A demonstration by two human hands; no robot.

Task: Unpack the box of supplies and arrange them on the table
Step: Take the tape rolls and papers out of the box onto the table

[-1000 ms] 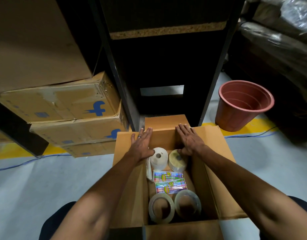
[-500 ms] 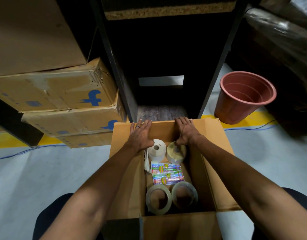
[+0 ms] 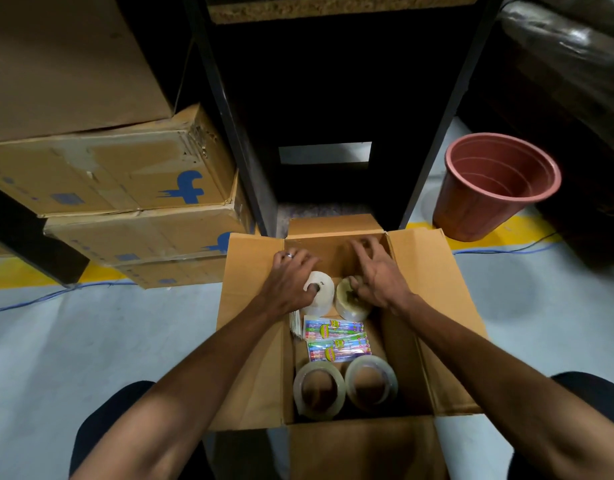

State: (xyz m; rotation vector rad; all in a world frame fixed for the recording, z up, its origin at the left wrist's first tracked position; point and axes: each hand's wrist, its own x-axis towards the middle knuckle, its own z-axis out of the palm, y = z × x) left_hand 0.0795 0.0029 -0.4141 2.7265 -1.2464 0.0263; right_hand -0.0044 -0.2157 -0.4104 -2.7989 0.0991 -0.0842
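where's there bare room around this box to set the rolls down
Bare grey floor lies left of the open box, between it and the stacked cartons. More lies right of the box, below the red bucket. Inside the box it is crowded: both hands, rolls and packets fill it.

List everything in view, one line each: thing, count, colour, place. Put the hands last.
open box: 1, brown, floor centre
white roll: 1, white, far end of the box
yellowish roll: 1, pale yellow, beside the white roll
colourful packs: 2, multicolour, middle of the box
clear tape rolls: 2, clear, near end of the box
stacked cartons: several, brown, left
bucket: 1, reddish, right
left hand: thumb in the white roll's core
right hand: thumb on the yellowish roll
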